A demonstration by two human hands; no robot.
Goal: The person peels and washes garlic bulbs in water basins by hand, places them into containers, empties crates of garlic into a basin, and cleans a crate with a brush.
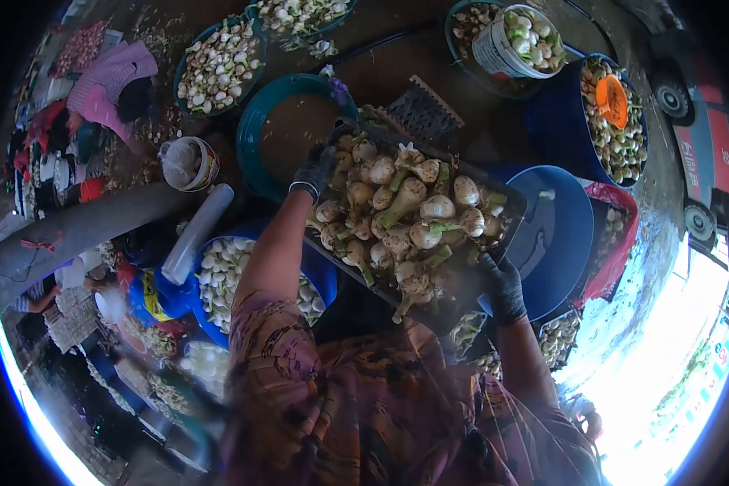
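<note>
A dark plastic crate is heaped with garlic bulbs, soil-stained and with short cut green stems. My left hand, in a dark glove, grips the crate at its far left end. At the near right corner my right hand, also gloved, is closed on the rim; part of its fingers is hidden by the crate. The crate hangs in front of my body, above the tubs. Just past my left hand is a green basin, and a large blue tub stands to the right of the crate.
Round the crate stand a blue tub of white bulbs, a basin of garlic, a white bucket and a blue barrel with an orange scoop. A person in pink bends at the left. A vehicle is at right.
</note>
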